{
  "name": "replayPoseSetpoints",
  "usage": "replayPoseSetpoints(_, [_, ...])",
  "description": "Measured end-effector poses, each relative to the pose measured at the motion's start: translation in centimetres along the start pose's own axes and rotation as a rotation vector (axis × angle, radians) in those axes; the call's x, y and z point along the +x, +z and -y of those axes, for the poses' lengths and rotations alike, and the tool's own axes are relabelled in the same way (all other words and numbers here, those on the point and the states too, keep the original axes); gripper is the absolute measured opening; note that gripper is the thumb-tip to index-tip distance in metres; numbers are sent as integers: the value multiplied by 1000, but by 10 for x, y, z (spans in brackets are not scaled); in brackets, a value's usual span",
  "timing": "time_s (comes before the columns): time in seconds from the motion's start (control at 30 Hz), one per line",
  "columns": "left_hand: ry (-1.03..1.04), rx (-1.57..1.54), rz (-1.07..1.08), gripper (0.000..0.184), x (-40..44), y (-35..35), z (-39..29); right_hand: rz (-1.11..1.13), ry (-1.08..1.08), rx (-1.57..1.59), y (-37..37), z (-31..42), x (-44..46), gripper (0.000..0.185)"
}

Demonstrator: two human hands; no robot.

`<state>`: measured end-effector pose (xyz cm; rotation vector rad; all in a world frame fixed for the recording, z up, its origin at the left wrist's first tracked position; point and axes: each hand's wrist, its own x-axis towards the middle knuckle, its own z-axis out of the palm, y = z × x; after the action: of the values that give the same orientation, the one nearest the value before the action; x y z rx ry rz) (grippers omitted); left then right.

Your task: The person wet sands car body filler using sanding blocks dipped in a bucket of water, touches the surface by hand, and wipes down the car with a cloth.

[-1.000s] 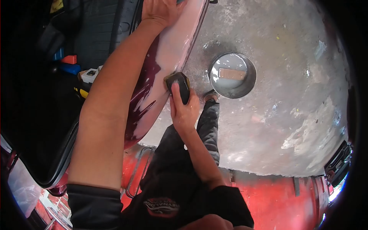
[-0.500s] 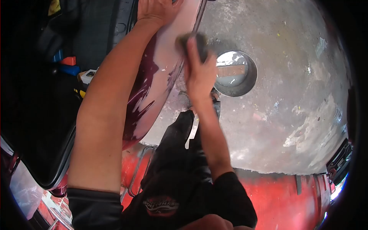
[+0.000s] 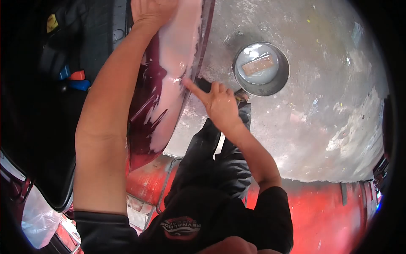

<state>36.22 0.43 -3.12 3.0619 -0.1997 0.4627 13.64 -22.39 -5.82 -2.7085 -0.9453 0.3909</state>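
My left hand (image 3: 154, 12) rests at the top edge of the view on a curved maroon car panel (image 3: 141, 144). It looks laid flat, with its fingertips cut off by the frame. Broad pale pink, wet-looking patches (image 3: 171, 55) cover much of the panel. At the panel's right edge, my right hand (image 3: 223, 106) has its fingers around a dark sanding block (image 3: 204, 86), mostly hidden under the hand. Its thumb stretches out and touches the pale surface.
A round metal bucket (image 3: 282, 78) of cloudy water stands on the stained concrete floor (image 3: 321, 114), with a brownish rectangular block (image 3: 258, 64) in it. Left lies the dark open car interior (image 3: 101, 29) with red and blue items. Red-painted floor (image 3: 304, 211) is behind me.
My right hand has come down along the panel's edge with the dark block, and its thumb has swung out onto the pale patch. The view has shifted slightly.
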Motion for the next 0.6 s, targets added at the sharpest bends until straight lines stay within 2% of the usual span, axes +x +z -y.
replayPoseSetpoints(0.13, [32,-43,-46,53,2,1,0,3,-24,132,11,6,-25,105])
replayPoseSetpoints(0.17, [54,-37,-67,53,1,2,1,75,-11,140,10,7,-31,96])
replayPoseSetpoints(0.2, [76,-32,-89,54,2,3,1,31,74,256,12,7,-36,91])
replayPoseSetpoints(0.3, [97,-23,-78,55,2,1,-1,-118,363,681,20,15,-45,71])
replayPoseSetpoints(0.4, [120,49,-97,56,-1,14,15,-528,366,906,32,50,-29,73])
replayPoseSetpoints(0.43, [134,86,-118,56,-1,21,20,-457,317,893,32,62,-25,70])
replayPoseSetpoints(0.5, [148,44,-126,54,0,22,18,-564,327,826,52,79,-14,69])
replayPoseSetpoints(0.6, [136,23,-116,52,1,11,7,-616,445,798,30,46,43,65])
